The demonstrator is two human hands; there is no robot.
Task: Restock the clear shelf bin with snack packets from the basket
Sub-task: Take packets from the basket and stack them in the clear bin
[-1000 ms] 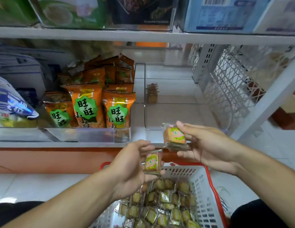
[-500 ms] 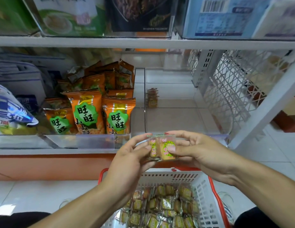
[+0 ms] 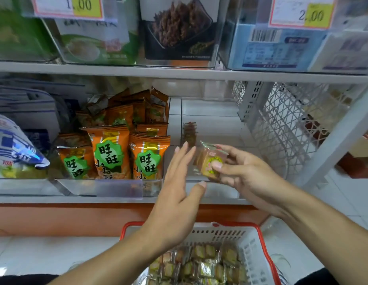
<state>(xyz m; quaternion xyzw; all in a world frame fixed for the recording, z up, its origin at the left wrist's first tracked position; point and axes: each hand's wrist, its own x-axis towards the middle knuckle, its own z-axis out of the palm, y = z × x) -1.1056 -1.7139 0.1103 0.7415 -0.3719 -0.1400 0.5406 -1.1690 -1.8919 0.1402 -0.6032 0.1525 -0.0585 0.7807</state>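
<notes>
My right hand (image 3: 242, 173) pinches a small stack of clear-wrapped snack packets (image 3: 210, 161) with a green and yellow label, held at the front of the clear shelf bin (image 3: 220, 128). My left hand (image 3: 177, 182) is beside the packets with fingers straight and spread, holding nothing. The bin is almost bare, with a short row of the same packets (image 3: 189, 132) standing at its back left. Below, a white basket with a red rim (image 3: 251, 243) holds several more packets (image 3: 199, 266).
Left of the bin, another clear bin holds orange snack bags (image 3: 109, 153) with green labels. A white lattice panel (image 3: 281, 124) closes the bin's right side. The shelf above (image 3: 179, 73) carries boxed goods and price tags. White floor tiles surround the basket.
The left hand passed its packet to the right hand and let go, now spread empty. The right hand has carried the stacked packets up to the bin's front.
</notes>
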